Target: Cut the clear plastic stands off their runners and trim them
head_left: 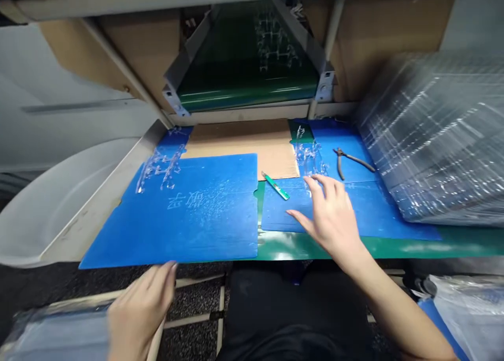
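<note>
My right hand [331, 214] hovers over a blue sheet [283, 219] on the bench, thumb and fingers apart, with nothing visible between them. Just beyond its fingertips lie clear plastic sprues [309, 156]. A green craft knife [276, 186] lies left of that hand, its tip by a brown cardboard sheet [240, 135]. My left hand [144, 303] is blurred and low, in front of the bench edge, its fingers curled and pressed together; the inside of its grip is hidden. Above it, a larger blue sheet [220, 208] with faint handwritten marks overhangs the edge slightly.
Nippers [348, 161] with dark handles lie at the right, beside a large plastic-wrapped stack [444, 140]. More clear sprues [159, 166] rest at the left. A green conveyor belt [236, 61], carrying sprues, ends behind the bench. A white tub [59, 193] stands left.
</note>
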{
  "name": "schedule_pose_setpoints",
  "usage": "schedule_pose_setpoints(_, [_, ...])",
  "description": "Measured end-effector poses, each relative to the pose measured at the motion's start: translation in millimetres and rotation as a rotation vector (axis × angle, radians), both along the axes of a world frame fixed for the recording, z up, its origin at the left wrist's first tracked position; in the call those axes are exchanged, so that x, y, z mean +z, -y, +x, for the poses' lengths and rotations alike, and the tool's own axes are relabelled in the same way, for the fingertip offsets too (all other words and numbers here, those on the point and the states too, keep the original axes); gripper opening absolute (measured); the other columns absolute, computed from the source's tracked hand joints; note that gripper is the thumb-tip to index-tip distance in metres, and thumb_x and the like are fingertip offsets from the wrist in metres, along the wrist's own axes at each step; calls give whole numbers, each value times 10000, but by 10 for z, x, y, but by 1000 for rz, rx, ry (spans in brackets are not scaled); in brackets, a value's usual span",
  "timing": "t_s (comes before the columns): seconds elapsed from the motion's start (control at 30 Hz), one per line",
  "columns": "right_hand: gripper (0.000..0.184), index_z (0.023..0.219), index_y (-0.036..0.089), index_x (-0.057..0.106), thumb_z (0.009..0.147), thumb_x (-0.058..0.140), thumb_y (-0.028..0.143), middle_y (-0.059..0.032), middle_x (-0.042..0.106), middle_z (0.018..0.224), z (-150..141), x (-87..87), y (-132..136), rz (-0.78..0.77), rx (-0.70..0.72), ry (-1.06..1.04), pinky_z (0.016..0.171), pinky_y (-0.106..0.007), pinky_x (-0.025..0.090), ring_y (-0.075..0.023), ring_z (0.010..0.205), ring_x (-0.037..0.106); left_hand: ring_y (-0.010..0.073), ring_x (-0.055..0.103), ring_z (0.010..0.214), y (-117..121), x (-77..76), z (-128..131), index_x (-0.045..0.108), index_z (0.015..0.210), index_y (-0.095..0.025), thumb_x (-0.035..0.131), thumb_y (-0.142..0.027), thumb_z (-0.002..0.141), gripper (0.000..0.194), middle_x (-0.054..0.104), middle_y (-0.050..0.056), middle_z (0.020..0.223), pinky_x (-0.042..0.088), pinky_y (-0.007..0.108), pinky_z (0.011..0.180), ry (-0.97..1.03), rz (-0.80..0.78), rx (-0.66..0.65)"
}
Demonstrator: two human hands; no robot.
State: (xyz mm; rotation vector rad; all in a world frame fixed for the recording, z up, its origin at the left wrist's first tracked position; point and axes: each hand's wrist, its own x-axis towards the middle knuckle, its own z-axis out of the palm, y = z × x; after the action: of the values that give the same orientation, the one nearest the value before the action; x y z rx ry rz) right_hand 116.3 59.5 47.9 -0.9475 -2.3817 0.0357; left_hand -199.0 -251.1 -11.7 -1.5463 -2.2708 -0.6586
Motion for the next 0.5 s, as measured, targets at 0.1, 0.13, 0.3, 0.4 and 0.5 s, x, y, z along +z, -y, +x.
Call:
schedule_pose_setpoints(0.1, [559,1506,75,587,1056,668,398,-281,657,1437,-3,-305,-245,-58,-222,157,910,-503,532,-436,1242,624,230,735,788,-1215,117,138,776,1085,-258,703,-248,1013,103,808,47,940,495,364,679,-385,-22,-325])
schedule_pose_setpoints(0.13, [451,1463,93,629,1082,611,335,-246,724,1333,-3,-394,-298,-75,-243,156,880,-463,521,-390,1158,667,235,743,823,-1590,198,243,775,1091,-235,692,-233,1019,110,814,71,983,508,366,707,-417,16,-409])
schedule_pose_setpoints(0.3, [396,1397,107,693,1136,404,178,-176,810,1105,255,-366,-430,-48,-307,41,849,-402,454,-292,980,708,314,703,1314,-3071,629,983,664,1479,-203,640,-371,1077,436,723,160,1464,522,443,1088,-472,90,-817])
schedule_pose_setpoints(0.4, [386,1281,142,763,1160,406,219,-148,812,1069,541,-50,-431,-7,-170,19,880,-410,454,-284,1013,697,340,515,1565,-3671,814,1387,502,1643,-169,613,-465,1088,638,509,168,1700,398,508,1290,-415,18,-1074])
schedule_pose_setpoints(0.5, [363,1224,225,798,1172,456,334,-94,812,1096,815,272,-532,2,61,5,926,-397,499,-258,1052,694,326,590,1508,-3939,934,1557,579,1577,-170,527,-477,1123,551,598,166,1626,453,531,1273,-236,-34,-1275])
